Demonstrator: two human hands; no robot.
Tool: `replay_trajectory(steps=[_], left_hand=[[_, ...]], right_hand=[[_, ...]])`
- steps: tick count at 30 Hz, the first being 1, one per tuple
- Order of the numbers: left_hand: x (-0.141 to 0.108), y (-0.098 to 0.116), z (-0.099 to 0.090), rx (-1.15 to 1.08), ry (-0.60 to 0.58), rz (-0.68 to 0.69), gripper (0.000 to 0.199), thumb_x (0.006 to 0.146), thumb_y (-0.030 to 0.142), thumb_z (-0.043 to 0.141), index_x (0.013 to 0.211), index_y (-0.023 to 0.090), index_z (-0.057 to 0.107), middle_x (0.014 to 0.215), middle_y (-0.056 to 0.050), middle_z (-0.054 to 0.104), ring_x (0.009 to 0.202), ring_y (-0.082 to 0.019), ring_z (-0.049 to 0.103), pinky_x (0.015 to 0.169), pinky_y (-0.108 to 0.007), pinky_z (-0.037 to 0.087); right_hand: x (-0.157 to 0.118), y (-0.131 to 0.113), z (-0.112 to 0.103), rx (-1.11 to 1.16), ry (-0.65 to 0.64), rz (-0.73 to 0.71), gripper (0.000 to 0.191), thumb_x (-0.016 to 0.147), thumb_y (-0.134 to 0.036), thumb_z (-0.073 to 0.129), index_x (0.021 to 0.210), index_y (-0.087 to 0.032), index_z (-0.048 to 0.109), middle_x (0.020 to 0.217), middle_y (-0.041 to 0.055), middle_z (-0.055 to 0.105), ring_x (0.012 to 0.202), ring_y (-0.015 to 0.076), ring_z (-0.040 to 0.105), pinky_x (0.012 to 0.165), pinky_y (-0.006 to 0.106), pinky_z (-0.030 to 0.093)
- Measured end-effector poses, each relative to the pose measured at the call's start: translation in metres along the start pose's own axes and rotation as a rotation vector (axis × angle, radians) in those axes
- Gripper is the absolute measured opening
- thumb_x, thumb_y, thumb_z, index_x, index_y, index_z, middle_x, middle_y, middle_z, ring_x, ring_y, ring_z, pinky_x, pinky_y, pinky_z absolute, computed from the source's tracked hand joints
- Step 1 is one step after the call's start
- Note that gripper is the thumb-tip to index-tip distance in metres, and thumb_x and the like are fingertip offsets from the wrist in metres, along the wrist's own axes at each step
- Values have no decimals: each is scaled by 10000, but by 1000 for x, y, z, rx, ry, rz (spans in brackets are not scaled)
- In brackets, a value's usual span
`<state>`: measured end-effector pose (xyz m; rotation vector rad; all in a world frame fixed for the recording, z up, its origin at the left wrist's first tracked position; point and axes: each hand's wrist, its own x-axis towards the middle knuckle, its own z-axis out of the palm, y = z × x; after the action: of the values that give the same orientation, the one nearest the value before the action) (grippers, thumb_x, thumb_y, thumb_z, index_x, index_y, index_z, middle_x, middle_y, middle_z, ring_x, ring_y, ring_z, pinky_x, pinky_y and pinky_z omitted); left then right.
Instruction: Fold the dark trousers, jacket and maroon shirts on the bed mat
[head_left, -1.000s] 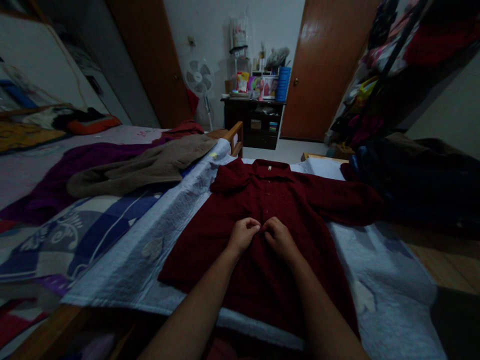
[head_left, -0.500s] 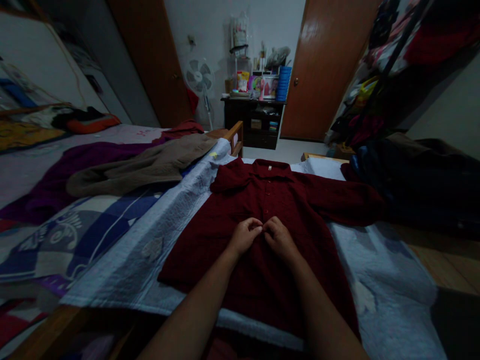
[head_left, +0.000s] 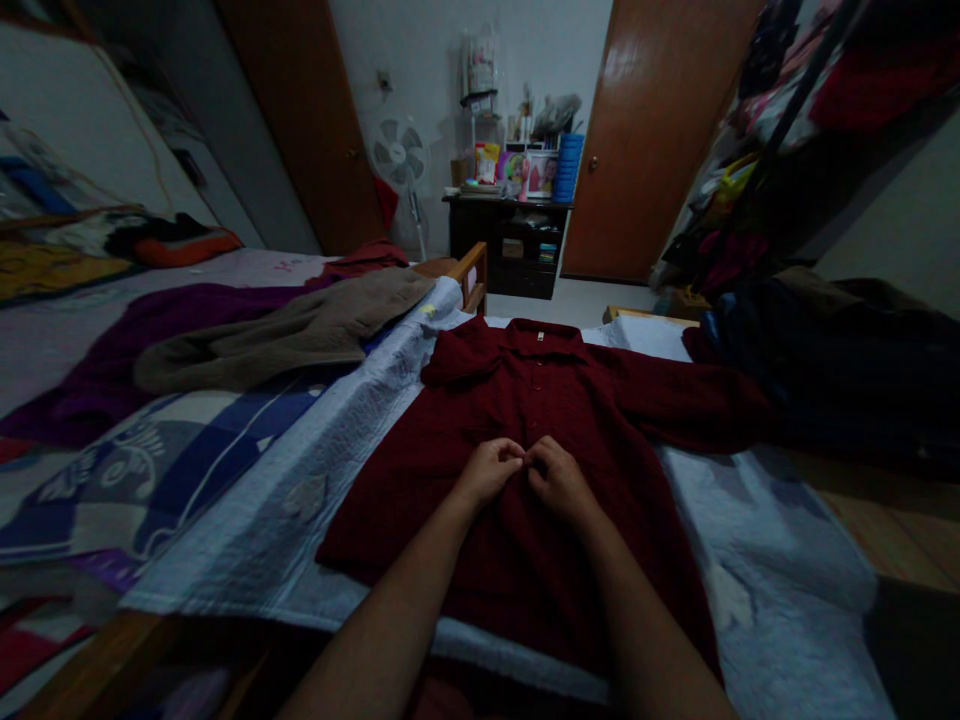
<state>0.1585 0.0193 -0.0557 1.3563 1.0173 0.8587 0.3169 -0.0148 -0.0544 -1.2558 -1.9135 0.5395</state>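
Note:
A dark red button-up shirt (head_left: 592, 420) lies face up, its collar pointing away from me and one sleeve spread to the right. My left hand (head_left: 491, 468) pinches the front placket around the middle of the shirt. Just beside it, my right hand (head_left: 556, 475) pinches the same spot, the fingertips of both hands nearly meeting. Whatever small part sits between the fingertips, perhaps a button, is hidden. Above the hands, buttons run up the placket toward the collar. Beneath the shirt is a light blue quilted cloth (head_left: 292, 540).
To the left, a grey-brown garment (head_left: 300, 335) and a purple one (head_left: 187, 325) lie on a bed. Dark clothes (head_left: 847, 350) are heaped at the right. A white fan (head_left: 400, 155) and a dark cabinet (head_left: 502, 275) stand at the back.
Almost nothing differs. Both hands stay pinched at the same place on the placket, and the shirt lies as before.

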Motion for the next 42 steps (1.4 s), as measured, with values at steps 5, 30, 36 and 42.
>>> replay_trajectory(steps=[5,30,36,42], left_hand=[[4,2,2,-4,-1,-91,139,578,171,658,708,135,690,694,-15,679,635,-132,579,647,-247,425],[-3,4,2,-134,75,10,148,577,183,696,669,156,584,658,29,610,635,-104,563,658,-227,417],[-3,3,2,-97,71,24,147,593,194,691,680,163,577,656,34,599,633,-106,555,645,-225,414],[-3,1,2,-29,79,53,128,635,220,676,715,161,596,686,25,614,654,-114,558,661,-231,418]], right_hand=[[1,-2,-1,-10,-14,16,199,717,-32,492,781,-202,574,829,16,546,790,151,535,746,265,428],[-2,4,1,-86,9,9,280,838,-113,511,1050,-233,648,921,34,563,835,150,566,762,263,453],[-2,8,-1,-77,-38,2,263,857,-125,514,1040,-236,667,920,34,562,834,144,562,769,259,456],[-2,9,-1,-81,-48,6,236,879,-149,503,1034,-229,662,917,32,550,838,142,556,781,264,459]])
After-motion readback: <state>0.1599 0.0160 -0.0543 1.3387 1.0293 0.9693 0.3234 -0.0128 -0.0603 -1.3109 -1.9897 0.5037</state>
